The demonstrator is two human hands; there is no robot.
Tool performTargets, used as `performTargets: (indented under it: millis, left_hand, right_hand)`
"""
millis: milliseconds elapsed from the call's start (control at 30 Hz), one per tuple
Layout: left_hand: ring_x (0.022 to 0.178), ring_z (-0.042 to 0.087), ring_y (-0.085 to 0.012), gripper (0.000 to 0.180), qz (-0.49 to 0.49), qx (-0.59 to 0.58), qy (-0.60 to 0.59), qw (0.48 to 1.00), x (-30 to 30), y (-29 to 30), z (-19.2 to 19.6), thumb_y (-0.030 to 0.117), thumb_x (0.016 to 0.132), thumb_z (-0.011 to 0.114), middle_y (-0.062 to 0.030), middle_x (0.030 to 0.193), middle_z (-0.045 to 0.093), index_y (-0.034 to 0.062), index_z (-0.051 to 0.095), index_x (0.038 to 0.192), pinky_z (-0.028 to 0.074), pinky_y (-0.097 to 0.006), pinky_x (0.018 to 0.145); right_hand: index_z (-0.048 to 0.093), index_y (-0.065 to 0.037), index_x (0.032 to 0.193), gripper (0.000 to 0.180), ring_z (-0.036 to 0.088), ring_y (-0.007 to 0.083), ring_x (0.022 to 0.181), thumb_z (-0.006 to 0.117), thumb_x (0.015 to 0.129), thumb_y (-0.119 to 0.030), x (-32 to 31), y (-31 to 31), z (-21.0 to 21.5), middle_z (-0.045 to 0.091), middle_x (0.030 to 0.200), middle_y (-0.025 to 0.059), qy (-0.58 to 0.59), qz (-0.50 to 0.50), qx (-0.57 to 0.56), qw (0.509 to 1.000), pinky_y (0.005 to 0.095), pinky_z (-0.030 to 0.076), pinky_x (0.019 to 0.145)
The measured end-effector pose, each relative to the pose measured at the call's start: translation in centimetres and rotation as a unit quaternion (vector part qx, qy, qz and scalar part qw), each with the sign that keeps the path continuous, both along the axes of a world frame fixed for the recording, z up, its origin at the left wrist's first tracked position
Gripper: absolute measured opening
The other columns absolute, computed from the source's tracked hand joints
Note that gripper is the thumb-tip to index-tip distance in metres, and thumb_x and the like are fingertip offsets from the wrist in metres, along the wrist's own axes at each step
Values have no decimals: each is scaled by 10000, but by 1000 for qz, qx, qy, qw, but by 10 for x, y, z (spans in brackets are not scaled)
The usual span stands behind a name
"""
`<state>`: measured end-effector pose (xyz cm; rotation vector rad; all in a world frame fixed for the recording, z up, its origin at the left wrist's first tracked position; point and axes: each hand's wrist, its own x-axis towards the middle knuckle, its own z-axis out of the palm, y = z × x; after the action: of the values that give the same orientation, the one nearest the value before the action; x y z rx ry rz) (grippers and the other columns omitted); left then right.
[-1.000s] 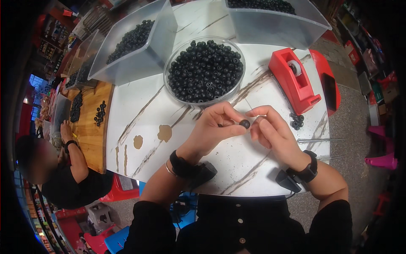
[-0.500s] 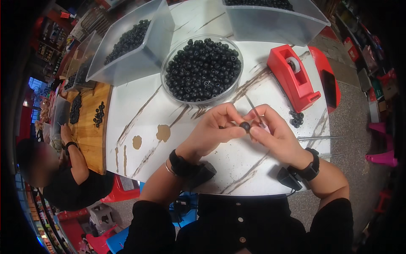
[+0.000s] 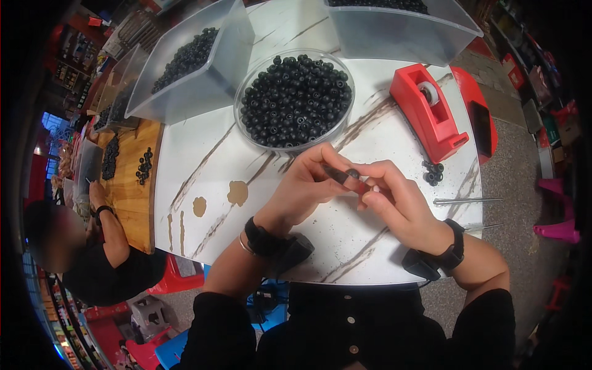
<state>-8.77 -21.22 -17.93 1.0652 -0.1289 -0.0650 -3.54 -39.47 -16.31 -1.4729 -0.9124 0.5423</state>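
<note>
A black bead (image 3: 353,173) above a white table (image 3: 246,216).
The left hand (image 3: 306,184) pinches it, fingers curled; the right hand (image 3: 399,198) grips a slim tool (image 3: 337,175) alongside.

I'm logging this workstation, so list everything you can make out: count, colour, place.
Bead: one, black, at the left fingertips
Narrow tool: one, dark and reddish, between both hands
Round tub: one, clear, full of black beads, beyond the hands
Large bins: two, clear, holding black beads, white table's far side
Tape dispenser: one, red, table's right
Loose beads: several, black, beside the dispenser
Thin rods: two, silvery, table's right edge
White table: one, brown-veined, centre
Wooden table: one, brown, left
Co-worker: one, black top, by the wooden table
Background clutter: uncountable, mixed colours, around the rim
Wristbands: two, black, both wrists
Left hand: one, bare, pinching the bead
Right hand: one, bare, holding the tool
</note>
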Motion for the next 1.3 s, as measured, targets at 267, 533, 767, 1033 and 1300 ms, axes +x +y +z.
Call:
performTargets:
  millis: [267, 533, 767, 1033, 1300]
  left_hand:
    - [806, 597, -116, 149, -13, -1, -10, 1000, -1, 2, 0, -28, 735, 607, -66, 868, 615, 44, 509, 822, 466, -229, 699]
    - [799, 601, -133, 165, -6, 11, 0, 1000, -1, 0, 6, -68, 725, 586, -63, 864, 610, 38, 511, 827, 484, -249, 734]
    - [701, 531, -50, 180, -10, 32, 39, 999, -3, 5, -2, -40, 708, 622, -31, 853, 600, 55, 527, 828, 384, -159, 558]
    - [742, 547, -64, 173, 7, 27, 61, 998, -5, 1, 0, -48, 707, 626, -45, 873, 599, 47, 529, 814, 415, -162, 603]
    - [798, 571, -99, 163, -63, 52, 23, 996, -5, -4, 8, -80, 716, 603, -77, 896, 598, 32, 518, 800, 446, -194, 691]
  right_hand:
    - [413, -15, 1115, 279, 568, 157, 732, 478, 862, -114, 0, 0, 1, 589, 910, 95, -3, 1, 5, 1000, 246, 430, 677]
    - [427, -19, 1083, 253, 565, 161, 693, 485, 865, -132, 0, 1, 0, 589, 869, 89, -25, -9, 8, 1000, 251, 431, 651]
    - [440, -17, 1065, 224, 536, 124, 676, 459, 878, -140, 2, 0, -2, 561, 811, 48, -14, 0, -13, 1000, 238, 423, 638]
    - [435, -23, 1067, 218, 416, 31, 658, 465, 884, -136, 6, -2, 10, 477, 732, -14, 229, 27, -15, 973, 174, 353, 622]
    - [429, -35, 1055, 223, 398, 20, 647, 494, 874, -149, 4, 2, 1, 417, 701, -38, 235, 30, 20, 971, 165, 318, 575]
